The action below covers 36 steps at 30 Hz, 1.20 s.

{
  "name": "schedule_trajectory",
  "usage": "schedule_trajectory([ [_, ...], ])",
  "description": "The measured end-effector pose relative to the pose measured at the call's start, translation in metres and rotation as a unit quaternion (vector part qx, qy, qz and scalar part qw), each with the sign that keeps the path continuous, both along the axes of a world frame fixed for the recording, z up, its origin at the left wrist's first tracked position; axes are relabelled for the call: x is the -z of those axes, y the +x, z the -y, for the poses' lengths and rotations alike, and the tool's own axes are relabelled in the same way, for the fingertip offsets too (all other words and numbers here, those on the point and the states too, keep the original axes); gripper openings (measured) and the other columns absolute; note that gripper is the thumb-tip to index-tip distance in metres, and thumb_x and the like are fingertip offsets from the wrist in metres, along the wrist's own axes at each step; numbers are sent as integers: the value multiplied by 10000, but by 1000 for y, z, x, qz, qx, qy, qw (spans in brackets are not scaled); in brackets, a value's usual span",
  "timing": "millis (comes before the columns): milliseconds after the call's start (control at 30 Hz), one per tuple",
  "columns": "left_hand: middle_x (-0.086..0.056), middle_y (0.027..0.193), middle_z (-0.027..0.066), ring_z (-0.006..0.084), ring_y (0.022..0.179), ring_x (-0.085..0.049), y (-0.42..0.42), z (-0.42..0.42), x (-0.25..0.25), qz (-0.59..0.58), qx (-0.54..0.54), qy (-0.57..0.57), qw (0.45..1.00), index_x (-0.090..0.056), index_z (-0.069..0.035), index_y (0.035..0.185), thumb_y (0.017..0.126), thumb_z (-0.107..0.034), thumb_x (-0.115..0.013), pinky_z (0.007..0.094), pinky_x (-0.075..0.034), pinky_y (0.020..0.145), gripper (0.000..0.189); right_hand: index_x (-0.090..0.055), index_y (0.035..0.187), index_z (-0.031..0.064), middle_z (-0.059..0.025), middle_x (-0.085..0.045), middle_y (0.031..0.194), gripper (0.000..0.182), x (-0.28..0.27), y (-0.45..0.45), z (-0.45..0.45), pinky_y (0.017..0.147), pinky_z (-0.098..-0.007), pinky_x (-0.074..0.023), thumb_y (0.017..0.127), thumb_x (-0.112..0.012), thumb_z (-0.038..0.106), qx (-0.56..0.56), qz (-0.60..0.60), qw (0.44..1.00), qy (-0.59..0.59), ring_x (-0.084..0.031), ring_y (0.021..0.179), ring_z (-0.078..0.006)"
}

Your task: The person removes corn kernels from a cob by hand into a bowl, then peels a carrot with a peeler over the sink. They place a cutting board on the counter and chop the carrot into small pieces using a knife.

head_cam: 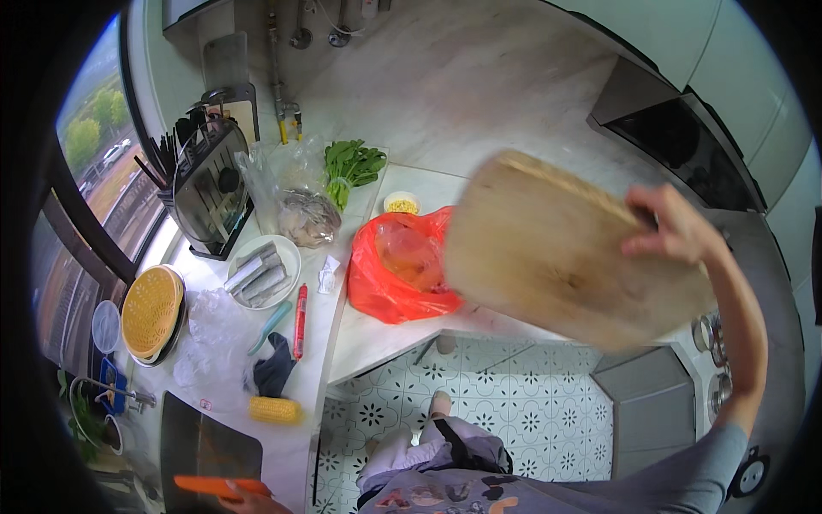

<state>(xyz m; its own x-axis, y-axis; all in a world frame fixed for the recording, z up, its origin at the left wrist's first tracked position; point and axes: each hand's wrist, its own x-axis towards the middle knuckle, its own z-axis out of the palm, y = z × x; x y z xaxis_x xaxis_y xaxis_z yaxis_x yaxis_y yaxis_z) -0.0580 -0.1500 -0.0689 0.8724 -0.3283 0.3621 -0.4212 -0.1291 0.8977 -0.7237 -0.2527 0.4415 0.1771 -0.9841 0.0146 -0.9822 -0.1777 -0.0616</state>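
Observation:
My right hand [674, 225] grips a large wooden cutting board [552, 257] by its upper edge. The board is held up and tilted over the counter, and it looks blurred. Behind it, part of a red plastic bag [398, 270] is hidden; the bag stands with its mouth spread and something wrapped in clear plastic inside. At the lower left, my left hand [250, 500] holds an orange carrot [215, 485] over the dark sink [212, 443]. Close to the sink's edge lies a peeled ear of corn [275, 410].
Left counter: a plate [297, 257] of silvery fish pieces, peeler [270, 327], red-wrapped sausage [300, 321], dark cloth [275, 366], yellow colander [151, 308], knife rack [212, 186]. Leafy greens [353, 167], a bagged item [311, 218] and a bowl of corn kernels [402, 204] stand behind.

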Motion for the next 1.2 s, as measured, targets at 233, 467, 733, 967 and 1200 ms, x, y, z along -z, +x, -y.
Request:
schedule_trajectory([
  [233,-575,1129,132,215,948,-576,-209,115,-90,-202,176,-113,957,-428,29,1333,920,-245,-641,331,-495,834,539,-560,794,-47,-148,-520,604,366,117,-142,-43,534,-353,-421,642,-777,206,264,130,956,0,-527,569,-192],
  [467,-557,958,88,163,796,-553,-359,143,-118,-252,409,-67,875,-430,-11,1267,896,-179,-579,296,-471,714,433,-552,725,-48,-125,-540,624,359,184,-221,-14,554,-348,-421,614,-765,218,333,193,923,7,-517,576,-199],
  [733,-557,969,75,159,845,-568,-418,155,-132,-233,574,-39,784,-467,-1,1223,767,-17,-595,292,-484,790,474,-540,733,-47,-173,-559,642,380,207,-260,51,597,-377,-448,601,-763,231,326,196,924,-27,-576,610,-245],
  [967,-566,959,57,131,862,-561,-407,177,-124,-209,600,71,769,-519,11,1167,737,-7,-629,272,-467,803,444,-598,819,-20,-79,-622,739,272,257,-285,77,607,-286,-467,676,-759,147,321,426,844,-48,-581,672,-134],
  [1200,-603,927,62,130,839,-582,-381,216,-139,-193,549,86,809,-540,23,1144,778,-49,-663,276,-485,758,393,-618,1030,-79,-136,-667,994,333,374,-338,74,779,-311,-518,775,-735,101,330,607,718,-89,-643,857,-197],
])
